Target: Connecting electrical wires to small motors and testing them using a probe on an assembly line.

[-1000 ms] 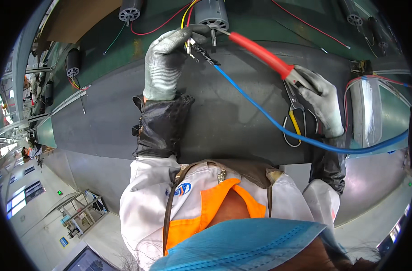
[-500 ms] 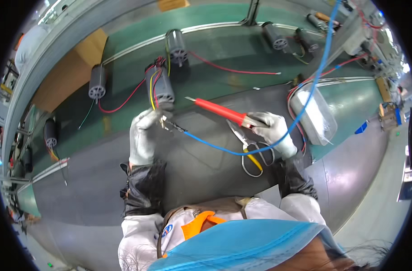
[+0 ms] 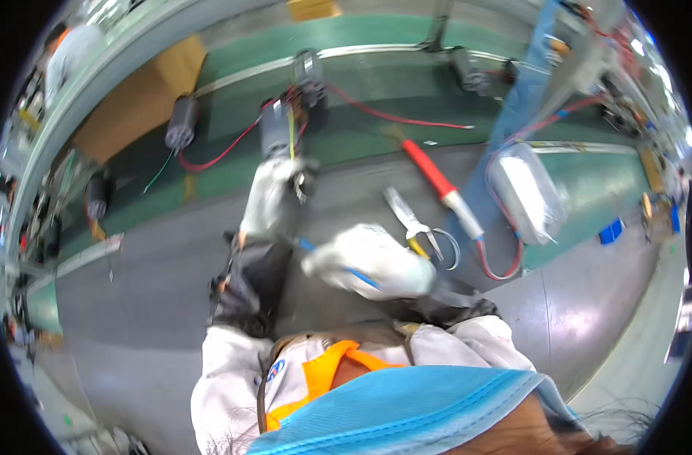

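Note:
My left hand (image 3: 268,199), in a white glove, is closed around the yellow wire (image 3: 291,136) of a grey cylindrical motor (image 3: 275,130). A small shiny metal piece (image 3: 300,183) shows beside its fingers. In front of me my right hand (image 3: 380,262), also gloved, is smeared by motion, and its fingers cannot be made out. A blue cord (image 3: 363,279) crosses over that glove and shows again near my left wrist. Right of it lie scissors (image 3: 410,220) and a corded red tool with a pale handle, like a soldering iron (image 3: 433,173).
More motors, such as one at the left (image 3: 181,125), stand along the green belt (image 3: 232,102) with loose red wires. A clear plastic container (image 3: 526,193) sits at the right. The blue cord blurs upward past it. A cardboard sheet (image 3: 137,106) leans at the far left.
My right hand has let go of the red tool, which now lies on the dark surface, and moved left toward my left hand. The blue cord has shifted. The view has turned slightly.

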A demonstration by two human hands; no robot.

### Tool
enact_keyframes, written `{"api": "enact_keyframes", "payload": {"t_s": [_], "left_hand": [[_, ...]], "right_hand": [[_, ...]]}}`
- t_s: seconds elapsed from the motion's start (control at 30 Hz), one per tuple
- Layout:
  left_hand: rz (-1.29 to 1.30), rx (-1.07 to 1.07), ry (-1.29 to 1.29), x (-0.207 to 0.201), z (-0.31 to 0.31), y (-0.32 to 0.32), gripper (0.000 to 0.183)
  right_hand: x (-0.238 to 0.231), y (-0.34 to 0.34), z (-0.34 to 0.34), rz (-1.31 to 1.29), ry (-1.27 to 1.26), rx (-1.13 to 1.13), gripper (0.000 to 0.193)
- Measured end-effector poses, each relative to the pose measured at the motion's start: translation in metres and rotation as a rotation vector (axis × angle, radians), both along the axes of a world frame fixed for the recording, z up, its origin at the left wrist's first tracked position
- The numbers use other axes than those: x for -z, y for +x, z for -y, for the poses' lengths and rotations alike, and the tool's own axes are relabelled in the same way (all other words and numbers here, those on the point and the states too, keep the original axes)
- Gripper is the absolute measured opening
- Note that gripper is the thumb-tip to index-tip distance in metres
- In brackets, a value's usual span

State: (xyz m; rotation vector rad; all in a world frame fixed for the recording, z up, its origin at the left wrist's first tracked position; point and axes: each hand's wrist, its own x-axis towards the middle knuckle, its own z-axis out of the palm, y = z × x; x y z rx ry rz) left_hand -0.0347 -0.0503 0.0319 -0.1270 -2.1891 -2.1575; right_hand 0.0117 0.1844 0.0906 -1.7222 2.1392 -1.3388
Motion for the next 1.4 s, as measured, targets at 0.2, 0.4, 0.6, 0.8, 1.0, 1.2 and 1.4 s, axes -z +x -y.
{"api": "enact_keyframes", "payload": {"t_s": [0.2, 0.4, 0.6, 0.8, 1.0, 1.2, 1.4], "left_hand": [[0.022, 0.178, -0.359, 0.03, 0.083, -0.01, 0.039], [-0.104, -0.796, -1.394, 0.023, 0.249, -0.08, 0.054], [0.46, -0.662, -1.441, 0.027, 0.352, -0.166, 0.081], [0.42, -0.57, -1.187, 0.033, 0.401, -0.197, 0.081], [0.075, -0.764, -1.61, 0.07, 0.326, -0.117, 0.074], [-0.166, -0.458, -1.911, -0.01, 0.222, -0.028, 0.086], [0.093, -0.274, -0.956, 0.023, 0.236, -0.034, 0.101]], "right_hand": [[0.015, -0.025, -0.053, 0.633, -0.289, 0.856, 0.035], [0.092, -0.034, -0.04, 0.558, 0.159, 0.827, 0.048], [0.064, -0.117, 0.144, -0.057, 0.321, 0.752, 0.086], [0.098, -0.138, 0.237, -0.182, 0.351, 0.799, 0.102], [0.096, -0.205, 0.268, -0.157, 0.579, 0.725, 0.099], [0.096, -0.247, 0.241, -0.213, 0.538, 0.671, 0.101], [0.066, -0.15, 0.141, -0.315, 0.265, 0.572, 0.077]]}}
